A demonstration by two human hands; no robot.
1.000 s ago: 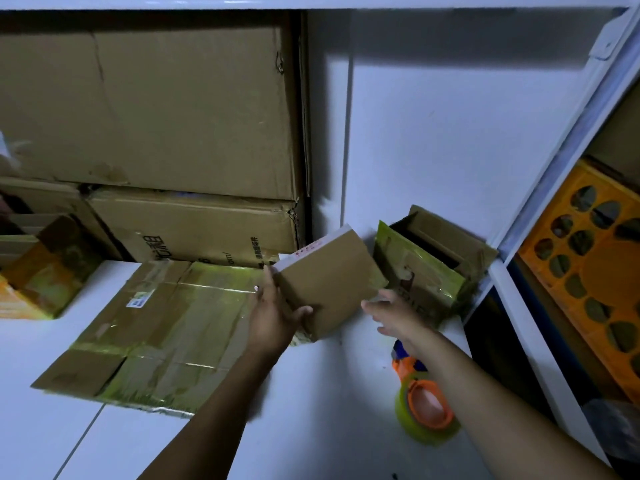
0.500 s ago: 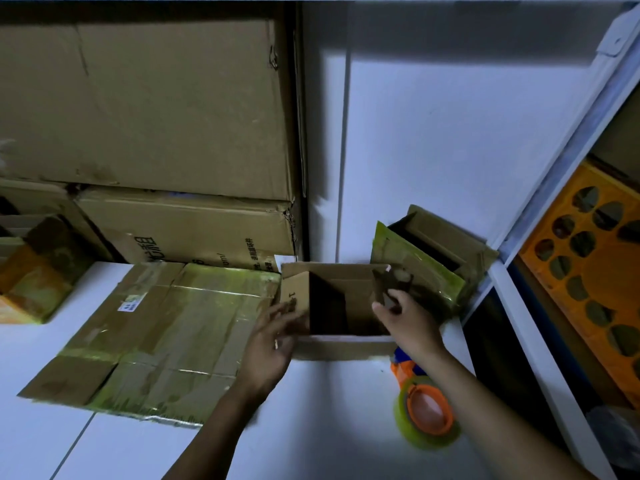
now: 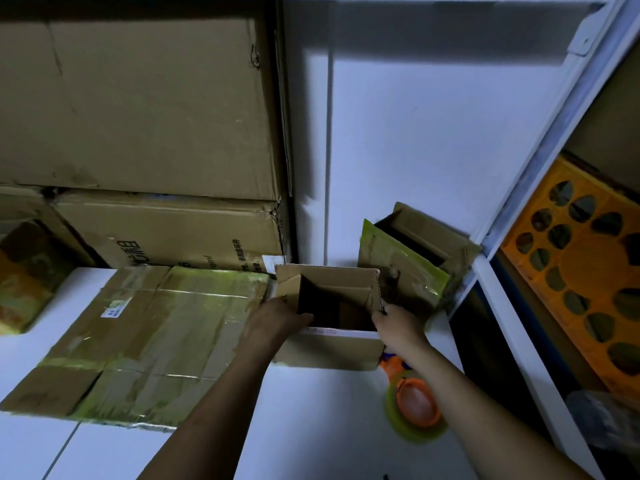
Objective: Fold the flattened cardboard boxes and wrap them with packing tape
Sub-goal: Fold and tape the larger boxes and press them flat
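Note:
A small brown cardboard box [image 3: 329, 351] stands on the white floor at the centre, squared up, its top open towards me with flaps standing. My left hand [image 3: 277, 322] reaches over the box's left wall, fingers curled into the opening. My right hand [image 3: 398, 325] grips the box's right edge at the corner. A roll of yellow-green packing tape on an orange dispenser [image 3: 414, 407] lies on the floor under my right forearm. A large flattened cardboard box [image 3: 145, 341], covered in shiny tape, lies flat to the left.
Another taped, open box [image 3: 408, 268] leans against the white wall behind my right hand. Big stacked cartons [image 3: 138, 109] fill the left back. A white shelf frame [image 3: 512, 323] with an orange perforated crate [image 3: 581, 282] stands on the right. A further taped box [image 3: 24, 271] sits far left.
The small box went from a tilted flat panel in my left hand to standing open on the floor. Both hands moved to its open rim, left inside, right on the right edge.

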